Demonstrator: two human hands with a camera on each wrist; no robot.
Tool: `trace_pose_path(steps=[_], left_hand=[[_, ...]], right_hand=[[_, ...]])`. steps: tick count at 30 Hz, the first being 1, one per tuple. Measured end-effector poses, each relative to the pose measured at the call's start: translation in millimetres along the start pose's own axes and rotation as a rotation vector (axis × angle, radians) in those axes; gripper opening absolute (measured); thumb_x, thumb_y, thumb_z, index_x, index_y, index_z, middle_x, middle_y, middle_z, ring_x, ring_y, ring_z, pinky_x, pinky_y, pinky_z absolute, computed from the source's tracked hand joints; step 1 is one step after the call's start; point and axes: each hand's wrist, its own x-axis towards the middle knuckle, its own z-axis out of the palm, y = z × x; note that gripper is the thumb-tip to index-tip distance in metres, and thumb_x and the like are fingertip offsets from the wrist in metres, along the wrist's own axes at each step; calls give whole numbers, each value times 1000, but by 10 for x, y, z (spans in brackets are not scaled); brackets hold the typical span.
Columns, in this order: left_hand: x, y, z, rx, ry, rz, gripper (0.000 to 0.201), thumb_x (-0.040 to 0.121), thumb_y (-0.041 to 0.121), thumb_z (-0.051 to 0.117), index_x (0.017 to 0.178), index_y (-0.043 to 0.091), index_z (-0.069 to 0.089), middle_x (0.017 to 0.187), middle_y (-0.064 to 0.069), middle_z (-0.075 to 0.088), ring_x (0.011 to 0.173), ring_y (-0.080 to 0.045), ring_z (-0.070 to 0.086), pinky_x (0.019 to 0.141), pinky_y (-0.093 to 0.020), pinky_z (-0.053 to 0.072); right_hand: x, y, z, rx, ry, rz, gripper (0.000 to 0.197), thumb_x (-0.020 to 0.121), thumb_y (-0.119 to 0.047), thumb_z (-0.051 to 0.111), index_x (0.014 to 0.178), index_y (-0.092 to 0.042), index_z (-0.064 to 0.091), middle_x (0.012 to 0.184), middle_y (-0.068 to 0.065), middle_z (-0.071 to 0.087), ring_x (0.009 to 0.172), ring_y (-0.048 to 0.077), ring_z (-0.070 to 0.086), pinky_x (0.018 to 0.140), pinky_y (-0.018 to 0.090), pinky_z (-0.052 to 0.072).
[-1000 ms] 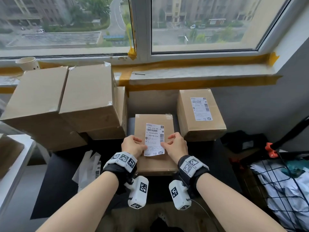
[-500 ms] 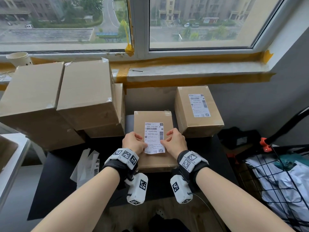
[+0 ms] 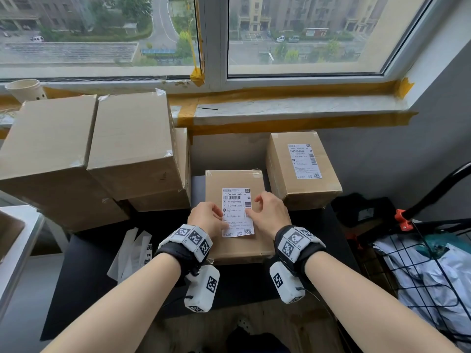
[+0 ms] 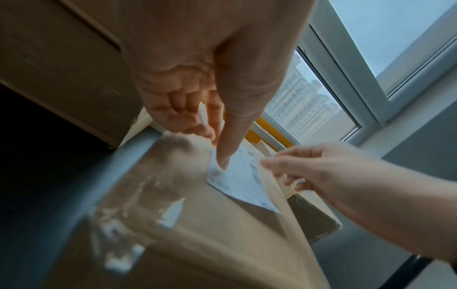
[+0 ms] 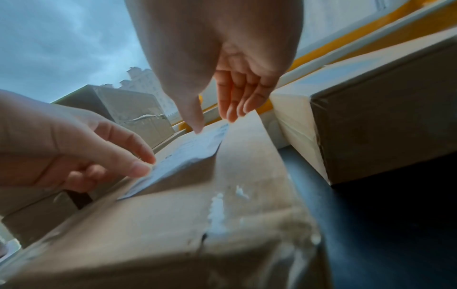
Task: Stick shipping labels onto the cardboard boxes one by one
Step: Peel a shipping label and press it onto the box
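A white shipping label (image 3: 237, 212) lies on top of the small cardboard box (image 3: 235, 178) in front of me. My left hand (image 3: 210, 220) presses its thumb on the label's left edge, the other fingers loosely curled. The left wrist view shows that thumb (image 4: 222, 162) straight on the label (image 4: 242, 181). At the label's right edge my right hand (image 3: 269, 211) touches with the thumb, fingers relaxed above the box. In the right wrist view the thumb (image 5: 196, 125) rests on the label (image 5: 188, 154). The label's near end looks slightly raised.
A box (image 3: 283, 171) carrying a label (image 3: 304, 161) stands at the right. Two large plain boxes (image 3: 46, 149) (image 3: 132, 143) stack at the left. Peeled backing sheets (image 3: 132, 253) lie on the black table (image 3: 84, 289). A wire basket (image 3: 420, 263) stands at the far right.
The label has come down flat against the box top. Both hands went from holding its side edges to pressing on them with the thumbs.
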Motion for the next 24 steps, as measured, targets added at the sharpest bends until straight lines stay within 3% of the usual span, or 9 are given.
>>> trace_pose_path(steps=[2,4,6,9,11,14,19,24], left_hand=[[-21,-55,-28,57,13,59,26,68,25,79,83,23,59,79,7,56,83,-14,59,70,-27,48],[-22,-130,-50,116,14,121,39,63,32,82,95,26,60,100,3,52,98,-17,56,82,-30,49],[-26,-189,-72,149,-3,173,63,59,36,85,115,28,57,127,0,41,121,-17,44,100,-33,43],[-56,-240,-97,167,-111,220,104,53,41,88,142,28,36,157,4,7,143,-15,20,115,-31,26],[-75,-266,-89,148,-204,222,121,50,39,90,148,29,20,158,9,-11,145,-11,13,115,-26,21],[-74,-292,-62,132,-268,224,131,51,33,91,151,29,6,155,11,-25,146,-10,6,115,-25,20],[-25,-330,-32,128,-268,255,136,50,35,91,150,33,-2,154,9,-28,147,-11,2,117,-26,17],[-37,-394,-28,184,-241,256,132,50,44,88,149,35,2,155,13,-25,147,-10,-1,120,-34,18]], right_hand=[[47,-40,25,-80,-64,-142,48,90,-36,57,131,-14,46,135,4,49,125,20,46,104,34,40],[106,-74,55,-185,-207,-195,62,94,-38,48,146,-12,26,156,3,22,144,19,20,118,37,19],[164,-86,74,-281,-300,-202,66,97,-40,39,150,-11,12,160,3,4,148,17,3,121,35,5],[208,-139,98,-350,-374,-219,66,99,-41,31,151,-10,3,160,4,-4,148,17,-3,120,34,-1],[217,-225,119,-360,-412,-241,65,100,-39,29,151,-11,1,160,3,-6,148,16,-2,119,33,-1],[241,-346,173,-339,-451,-275,65,100,-38,29,151,-12,-2,160,2,-8,148,15,-2,119,33,0],[220,-440,237,-320,-520,-339,63,100,-33,29,151,-10,0,160,4,-7,148,16,-3,120,33,2],[158,-262,114,-341,-511,-251,64,101,-35,28,150,-7,-1,160,7,-6,148,17,-2,119,33,2]])
